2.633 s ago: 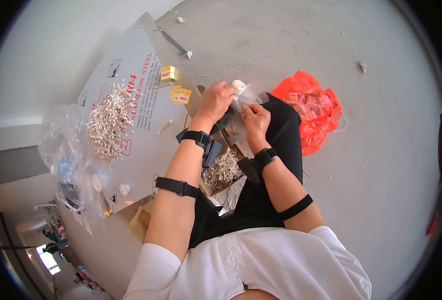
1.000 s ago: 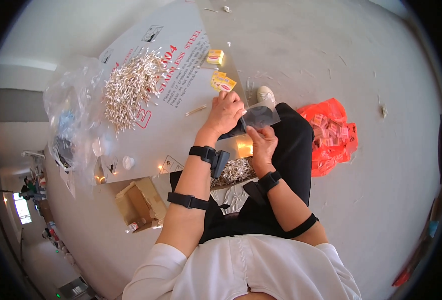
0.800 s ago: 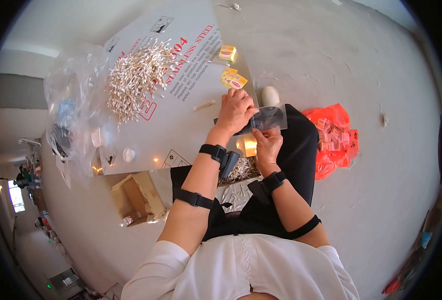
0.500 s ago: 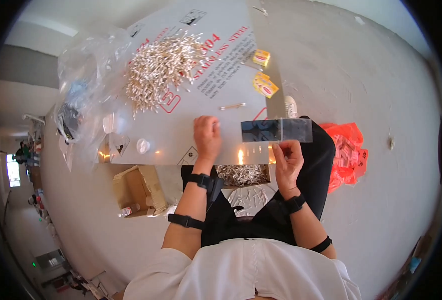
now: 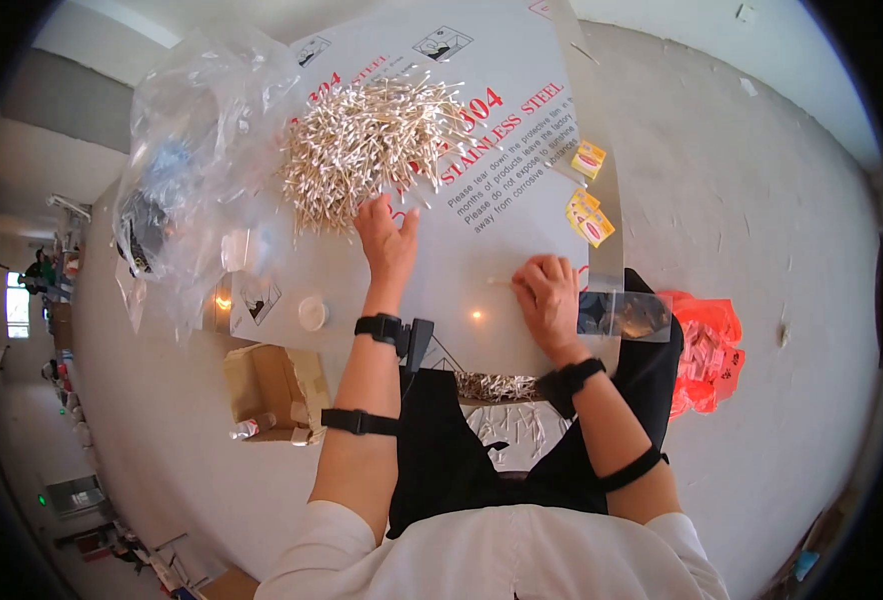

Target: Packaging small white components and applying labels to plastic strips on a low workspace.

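A large heap of cotton swabs lies on the table's printed grey film covering. My left hand is at the heap's near edge, its thumb and fingers apart with nothing seen in them. Further right, my right hand is low over the tabletop, fingers curled together around cotton swabs; only their tips show past the fingertips. Partly behind that hand, a flat clear bag with a dark section lies across the table's right edge.
Yellow cards and a small yellow packet lie at the right. A round white container and crumpled clear plastic are at the left. Below are an open cardboard box, a box of swabs and a red bag.
My left hand has moved away from me to the heap. My right hand has left the bag's edge and closed on swabs lying on the table. The view has shifted.
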The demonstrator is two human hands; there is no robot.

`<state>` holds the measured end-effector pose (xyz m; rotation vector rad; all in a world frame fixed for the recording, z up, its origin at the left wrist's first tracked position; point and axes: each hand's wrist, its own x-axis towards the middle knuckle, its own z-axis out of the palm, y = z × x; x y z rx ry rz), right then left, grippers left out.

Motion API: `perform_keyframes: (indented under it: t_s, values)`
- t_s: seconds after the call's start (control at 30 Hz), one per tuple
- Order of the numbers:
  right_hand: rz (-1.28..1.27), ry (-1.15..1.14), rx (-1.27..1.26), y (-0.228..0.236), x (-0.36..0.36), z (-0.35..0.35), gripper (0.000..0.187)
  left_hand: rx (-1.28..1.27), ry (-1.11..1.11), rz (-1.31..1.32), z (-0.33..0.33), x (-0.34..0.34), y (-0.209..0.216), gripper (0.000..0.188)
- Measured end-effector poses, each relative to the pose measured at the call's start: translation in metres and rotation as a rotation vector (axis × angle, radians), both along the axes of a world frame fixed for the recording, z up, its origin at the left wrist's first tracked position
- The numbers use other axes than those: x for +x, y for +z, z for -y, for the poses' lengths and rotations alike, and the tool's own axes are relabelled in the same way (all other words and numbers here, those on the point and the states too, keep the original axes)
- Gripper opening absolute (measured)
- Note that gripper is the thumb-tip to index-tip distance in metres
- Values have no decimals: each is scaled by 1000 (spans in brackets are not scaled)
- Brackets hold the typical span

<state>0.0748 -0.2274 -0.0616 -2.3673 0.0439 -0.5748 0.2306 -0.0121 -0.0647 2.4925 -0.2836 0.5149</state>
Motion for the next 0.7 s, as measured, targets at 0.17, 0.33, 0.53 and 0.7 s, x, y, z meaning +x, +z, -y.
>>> perform_keyframes:
  t_s: [0.17,0.33,0.53,0.7]
  values:
    - [-43,28,-1,9,-9,-3,10,193,279,-83,38,49,28,57]
    - [-62,37,13,10,-8,-4,10,419,355,-233,47,59,29,44]
    - [-54,36,15,12,-7,-3,11,424,122,-231,36,21,16,17]
    - [-22,75,49,8,-7,0,9,278,-97,-213,38,-28,13,10]
